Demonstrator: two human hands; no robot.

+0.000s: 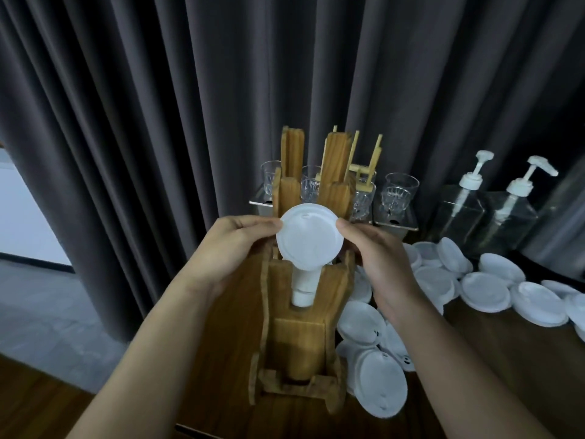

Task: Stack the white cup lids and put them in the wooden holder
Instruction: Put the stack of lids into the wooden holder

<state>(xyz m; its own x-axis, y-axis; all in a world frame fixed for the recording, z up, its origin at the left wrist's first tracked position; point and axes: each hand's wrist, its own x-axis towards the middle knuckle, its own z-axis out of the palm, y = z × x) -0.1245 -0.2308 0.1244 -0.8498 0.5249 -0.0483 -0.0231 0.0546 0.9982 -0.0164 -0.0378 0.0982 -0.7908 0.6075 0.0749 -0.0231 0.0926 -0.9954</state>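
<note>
A white cup lid [309,237] sits at the top of the tall wooden holder [299,337], tilted toward me. My left hand [235,248] pinches its left rim and my right hand [376,258] pinches its right rim. Below the lid a white stack [304,286] shows through the holder's front slot. Several loose white lids [380,384] lie on the wooden table to the right of the holder, and more lids [484,291] are spread toward the back right.
Clear glass cups [399,193] stand on metal trays behind the holder. Two clear pump bottles [465,204] are at the back right. A dark curtain [158,122] hangs behind the table [228,327]. The table's left edge drops to a grey floor [47,312].
</note>
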